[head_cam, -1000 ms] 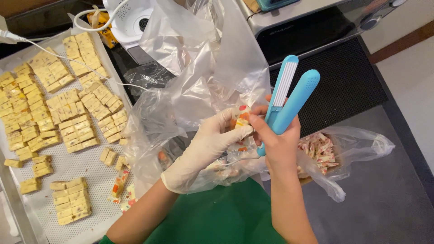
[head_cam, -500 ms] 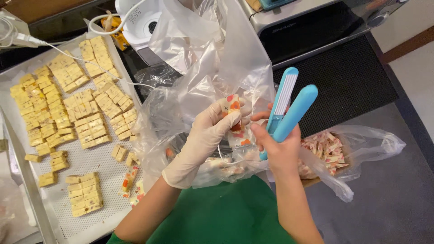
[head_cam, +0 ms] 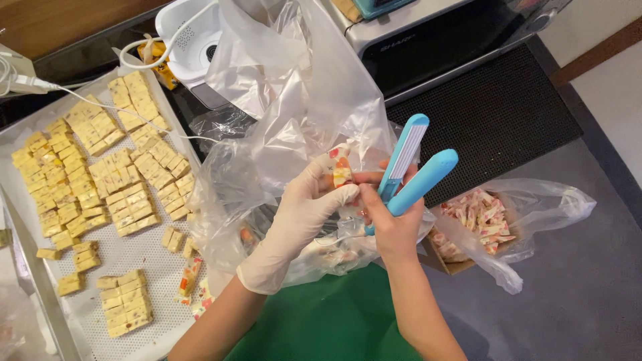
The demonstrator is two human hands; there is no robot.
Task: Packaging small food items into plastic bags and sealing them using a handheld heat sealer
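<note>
Gloved left hand (head_cam: 301, 214) pinching a small wrapped candy (head_cam: 341, 167) upright, just left of the blue sealing tongs (head_cam: 411, 167) gripped open in the bare right hand (head_cam: 394, 224), over a clear bag (head_cam: 281, 140); more wrapped pieces in the right-hand bag (head_cam: 478, 217), cut blocks on the left tray (head_cam: 120, 257).

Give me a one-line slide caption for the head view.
Gloved left hand holds a wrapped candy beside the open blue sealer in the bare right hand.
</note>
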